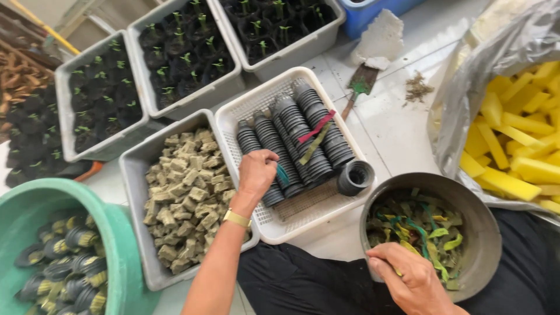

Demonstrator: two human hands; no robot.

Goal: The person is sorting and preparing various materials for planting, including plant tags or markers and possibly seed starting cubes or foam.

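Observation:
My left hand (256, 172), with a gold watch on the wrist, reaches into a white perforated basket (280, 224) and grips a stack of small black pots (269, 143) lying on its side. Several more such stacks (315, 125) fill the basket, with red and green strips across them. A single black pot (354, 177) sits on the basket's near right corner. My right hand (408, 277) rests in a round grey bowl (487, 233) of green, yellow and teal strips (426, 227), fingers closed among them.
A grey tub of brownish cubes (181, 192) sits left of the basket. Grey tubs of potted seedlings (181, 52) line the back. A green basin of filled pots (64, 262) is at lower left, and a bag of yellow foam strips (519, 134) at right. A trowel (359, 87) lies on the floor.

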